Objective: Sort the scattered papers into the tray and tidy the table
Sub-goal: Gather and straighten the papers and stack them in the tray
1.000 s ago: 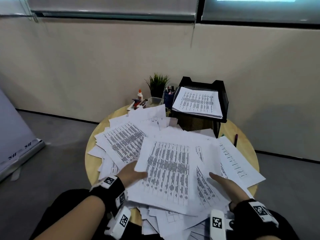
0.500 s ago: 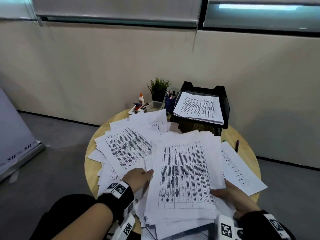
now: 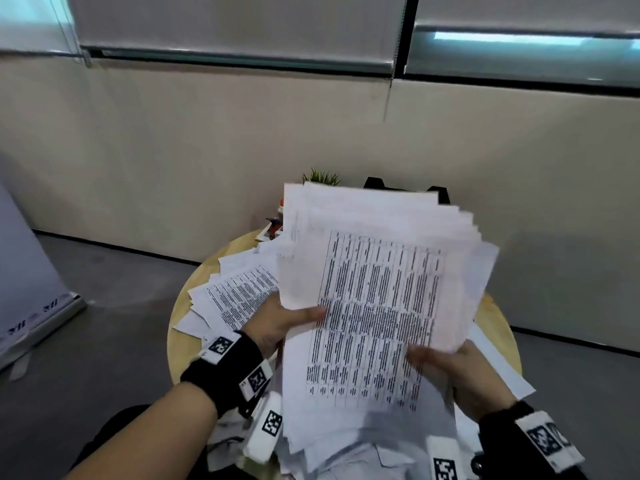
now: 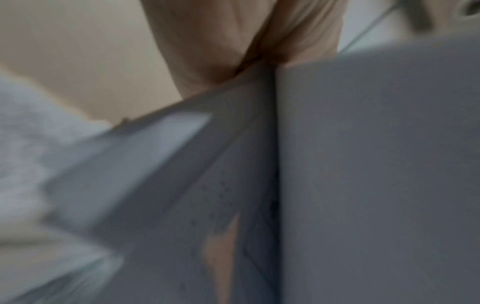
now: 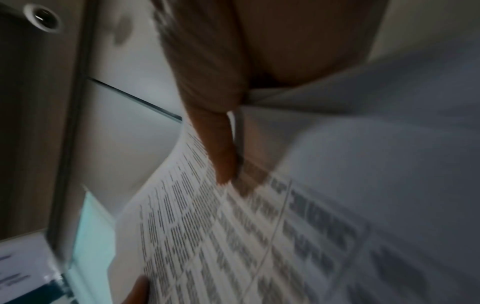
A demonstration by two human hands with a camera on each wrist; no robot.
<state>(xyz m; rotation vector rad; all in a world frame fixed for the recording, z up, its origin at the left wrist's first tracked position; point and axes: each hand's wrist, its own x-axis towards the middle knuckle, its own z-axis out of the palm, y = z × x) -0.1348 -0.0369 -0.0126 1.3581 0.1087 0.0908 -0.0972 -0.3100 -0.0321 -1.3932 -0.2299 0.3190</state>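
Note:
A thick, fanned stack of printed papers (image 3: 377, 299) is raised off the round wooden table (image 3: 178, 344), tilted up toward me. My left hand (image 3: 277, 323) grips its left edge, thumb on the top sheet. My right hand (image 3: 450, 368) holds the lower right edge, thumb on the print. In the right wrist view the thumb (image 5: 221, 144) presses on the printed sheet (image 5: 233, 236). The left wrist view is blurred, showing my hand (image 4: 233, 45) against the paper edges (image 4: 275, 164). The black tray (image 3: 374, 183) is almost wholly hidden behind the stack.
More loose papers (image 3: 235, 296) lie on the table's left side and under the stack near me (image 3: 346, 459). A small green plant (image 3: 320, 176) and red desk items (image 3: 273, 225) peek out at the back. A grey floor surrounds the table.
Both hands gathered the spread sheets into one stack and lifted it up off the table, so it now covers the tray. The camera tilted upward.

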